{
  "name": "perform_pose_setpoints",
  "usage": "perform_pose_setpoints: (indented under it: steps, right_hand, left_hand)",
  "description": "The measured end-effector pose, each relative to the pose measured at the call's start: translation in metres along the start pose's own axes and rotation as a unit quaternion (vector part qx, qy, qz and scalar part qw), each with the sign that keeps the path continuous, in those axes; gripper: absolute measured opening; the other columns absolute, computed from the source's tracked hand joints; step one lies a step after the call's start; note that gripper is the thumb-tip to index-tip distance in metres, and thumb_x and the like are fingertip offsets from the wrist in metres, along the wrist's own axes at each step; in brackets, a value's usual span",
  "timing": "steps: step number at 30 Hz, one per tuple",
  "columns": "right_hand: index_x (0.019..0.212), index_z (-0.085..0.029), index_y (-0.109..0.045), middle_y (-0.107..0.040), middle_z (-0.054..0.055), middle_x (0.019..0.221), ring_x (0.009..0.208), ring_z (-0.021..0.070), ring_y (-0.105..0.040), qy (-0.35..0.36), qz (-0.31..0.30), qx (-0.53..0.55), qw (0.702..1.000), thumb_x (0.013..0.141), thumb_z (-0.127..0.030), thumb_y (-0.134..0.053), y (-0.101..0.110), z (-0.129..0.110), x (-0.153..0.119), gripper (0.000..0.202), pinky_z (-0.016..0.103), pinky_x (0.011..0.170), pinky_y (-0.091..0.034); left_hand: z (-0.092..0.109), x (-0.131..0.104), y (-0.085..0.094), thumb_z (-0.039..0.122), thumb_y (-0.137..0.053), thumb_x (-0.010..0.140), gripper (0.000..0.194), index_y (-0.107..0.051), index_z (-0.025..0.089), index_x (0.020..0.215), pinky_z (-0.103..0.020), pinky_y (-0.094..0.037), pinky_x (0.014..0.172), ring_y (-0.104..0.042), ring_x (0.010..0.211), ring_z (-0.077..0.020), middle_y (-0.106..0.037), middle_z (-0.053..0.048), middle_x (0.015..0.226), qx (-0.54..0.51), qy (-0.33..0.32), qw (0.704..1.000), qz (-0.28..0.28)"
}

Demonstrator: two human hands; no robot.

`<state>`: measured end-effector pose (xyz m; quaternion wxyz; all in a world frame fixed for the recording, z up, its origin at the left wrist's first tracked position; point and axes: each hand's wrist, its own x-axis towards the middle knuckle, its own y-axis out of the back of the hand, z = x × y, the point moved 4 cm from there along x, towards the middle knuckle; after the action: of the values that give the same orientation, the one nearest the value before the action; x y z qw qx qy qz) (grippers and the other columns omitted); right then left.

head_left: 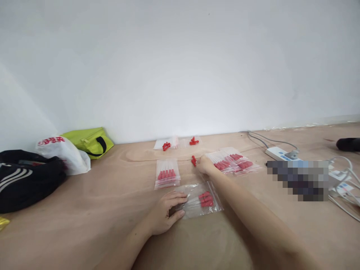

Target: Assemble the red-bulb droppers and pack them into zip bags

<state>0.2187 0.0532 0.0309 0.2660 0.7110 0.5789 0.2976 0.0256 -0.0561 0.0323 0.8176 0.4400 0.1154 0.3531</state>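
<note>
My left hand [168, 212] lies on the table with thumb and fingers apart, fingertips on the left edge of a clear zip bag [191, 210]. Several droppers with red bulbs [206, 199] and clear stems lie inside that bag. Farther forward, my right hand [205, 165] has its fingers curled. Red-bulbed droppers [194, 161] stick out just left of its fingertips, their stems seemingly in its grasp; the fingers partly hide them. A stack of filled dropper bags [167, 173] sits left of centre. More filled bags [229, 161] overlap to the right of my right hand.
By the wall lie two piles of loose red-bulbed droppers [166, 146] [194, 141]. At left are a black bag [30, 180], a white plastic bag [64, 155] and a lime-green bag [92, 141]. A white power strip [281, 154] with cables and a blurred-out object [300, 180] stand right.
</note>
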Motion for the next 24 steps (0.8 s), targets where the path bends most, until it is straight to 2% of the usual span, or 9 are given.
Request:
perform_pose_setpoints:
  steps: [3, 6, 8, 11, 14, 19, 24]
  right_hand:
    - [0.102, -0.011, -0.051, -0.061, 0.007, 0.065, 0.061, 0.0184, -0.058, -0.014, 0.014, 0.016, 1.000, 0.073, -0.021, -0.052, 0.014, 0.003, -0.012, 0.031, 0.025, 0.055, -0.040]
    - [0.124, -0.010, -0.031, -0.055, 0.000, 0.061, 0.059, 0.0156, -0.055, 0.009, 0.038, 0.058, 0.998, 0.074, -0.018, -0.046, 0.033, 0.015, -0.039, 0.053, 0.025, 0.058, -0.042]
    - [0.131, -0.013, -0.018, -0.049, -0.005, 0.061, 0.053, 0.0133, -0.052, 0.048, 0.062, 0.188, 0.979, 0.073, -0.021, -0.046, 0.044, 0.028, -0.061, 0.065, 0.025, 0.054, -0.042]
    - [0.134, -0.022, -0.001, -0.044, -0.008, 0.063, 0.044, 0.0105, -0.049, 0.029, 0.063, 0.329, 0.942, 0.072, -0.027, -0.048, 0.050, 0.050, -0.091, 0.078, 0.023, 0.044, -0.041]
    - [0.133, -0.025, -0.002, -0.043, -0.009, 0.063, 0.043, 0.0103, -0.050, 0.015, 0.086, 0.370, 0.925, 0.069, -0.030, -0.052, 0.051, 0.061, -0.106, 0.081, 0.024, 0.042, -0.043]
    - [0.128, -0.025, -0.013, -0.044, -0.008, 0.065, 0.045, 0.0116, -0.052, -0.016, 0.127, 0.398, 0.908, 0.067, -0.031, -0.057, 0.046, 0.064, -0.105, 0.076, 0.026, 0.042, -0.047]
    - [0.118, -0.025, -0.021, -0.048, -0.006, 0.064, 0.052, 0.0153, -0.057, -0.046, 0.145, 0.448, 0.881, 0.068, -0.039, -0.060, 0.034, 0.066, -0.108, 0.065, 0.032, 0.052, -0.052]
  left_hand:
    - [0.001, 0.000, 0.001, 0.027, -0.051, 0.079, 0.033, -0.058, 0.023, 0.111, -0.039, -0.034, 0.099, -0.047, 0.112, -0.0199, -0.057, -0.003, 0.118, 0.005, 0.003, 1.000, -0.002]
    - [0.003, 0.000, 0.002, 0.027, -0.051, 0.079, 0.033, -0.057, 0.024, 0.111, -0.041, -0.032, 0.100, -0.048, 0.112, -0.0197, -0.057, -0.003, 0.118, 0.012, 0.004, 1.000, -0.003]
    - [0.004, 0.001, 0.002, 0.027, -0.051, 0.079, 0.033, -0.057, 0.025, 0.111, -0.041, -0.032, 0.100, -0.048, 0.111, -0.0200, -0.057, -0.002, 0.118, 0.012, 0.004, 1.000, -0.001]
    - [0.002, 0.001, 0.002, 0.028, -0.051, 0.079, 0.033, -0.057, 0.025, 0.112, -0.041, -0.033, 0.100, -0.047, 0.113, -0.0203, -0.057, -0.002, 0.117, 0.014, 0.004, 1.000, 0.000]
    - [-0.001, 0.000, -0.001, 0.029, -0.050, 0.080, 0.034, -0.055, 0.025, 0.113, -0.041, -0.033, 0.100, -0.046, 0.114, -0.0202, -0.057, -0.002, 0.118, 0.017, 0.000, 1.000, -0.004]
    - [-0.001, 0.000, -0.001, 0.029, -0.049, 0.081, 0.033, -0.055, 0.025, 0.114, -0.042, -0.032, 0.100, -0.045, 0.114, -0.0203, -0.056, -0.002, 0.119, 0.015, -0.003, 1.000, -0.003]
    - [0.000, 0.001, -0.001, 0.028, -0.049, 0.081, 0.034, -0.054, 0.026, 0.114, -0.041, -0.033, 0.100, -0.045, 0.114, -0.0204, -0.055, -0.002, 0.120, 0.017, -0.004, 1.000, -0.007]
